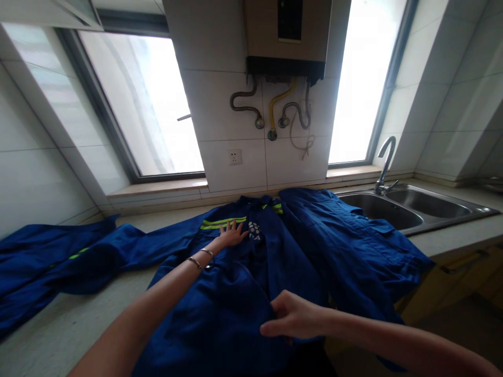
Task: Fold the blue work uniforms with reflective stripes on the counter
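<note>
A blue work jacket point(236, 293) with yellow-green reflective stripes lies spread on the counter point(66, 324). My left hand point(232, 234) rests flat on its upper chest, fingers spread, beside a white printed logo point(254, 230). My right hand point(293, 314) is near the counter's front edge, its fingers pinched on the jacket's fabric at the lower middle. One sleeve point(129, 248) stretches out to the left. A second blue garment point(353, 251) lies to the right and hangs over the counter edge.
More blue cloth point(35, 267) is heaped at the far left. A steel double sink point(412, 209) with a tap point(385, 162) sits at the right. Windows flank a tiled wall with a water heater point(286, 36), pipes and a socket point(234, 156).
</note>
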`<action>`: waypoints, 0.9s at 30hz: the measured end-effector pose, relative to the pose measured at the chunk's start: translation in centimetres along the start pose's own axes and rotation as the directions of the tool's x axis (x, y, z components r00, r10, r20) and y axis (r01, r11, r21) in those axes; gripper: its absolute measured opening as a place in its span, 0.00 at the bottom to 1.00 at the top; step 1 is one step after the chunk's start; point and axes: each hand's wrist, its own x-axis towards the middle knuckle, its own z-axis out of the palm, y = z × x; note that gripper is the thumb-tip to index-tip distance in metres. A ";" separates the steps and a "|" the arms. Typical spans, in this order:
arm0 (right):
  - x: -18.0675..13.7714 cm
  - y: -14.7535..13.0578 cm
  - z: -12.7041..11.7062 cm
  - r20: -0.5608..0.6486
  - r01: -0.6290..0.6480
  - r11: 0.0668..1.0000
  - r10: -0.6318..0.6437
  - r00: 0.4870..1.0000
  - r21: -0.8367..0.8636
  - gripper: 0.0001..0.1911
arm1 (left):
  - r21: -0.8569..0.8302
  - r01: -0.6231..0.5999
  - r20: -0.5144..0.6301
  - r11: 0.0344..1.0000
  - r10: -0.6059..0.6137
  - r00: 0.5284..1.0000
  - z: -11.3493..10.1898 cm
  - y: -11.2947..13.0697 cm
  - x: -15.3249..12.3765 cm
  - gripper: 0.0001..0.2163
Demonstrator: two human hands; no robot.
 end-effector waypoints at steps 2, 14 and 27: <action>-0.8 0.4 0.6 0.093 -0.107 0.994 0.104 0.990 0.035 0.23 | -0.024 0.029 0.034 0.999 -0.028 0.999 1.1 -0.1 0.5 0.35; 0.9 1.7 0.7 0.368 -0.088 0.826 0.340 0.866 -0.556 0.11 | 0.019 0.005 -0.030 1.000 -0.004 1.000 3.5 0.0 1.9 0.32; 11.2 -0.4 -19.6 -0.387 -0.242 0.370 -0.391 0.835 -0.897 0.28 | -0.019 0.042 -0.023 0.999 -0.042 0.999 3.1 2.1 1.3 0.33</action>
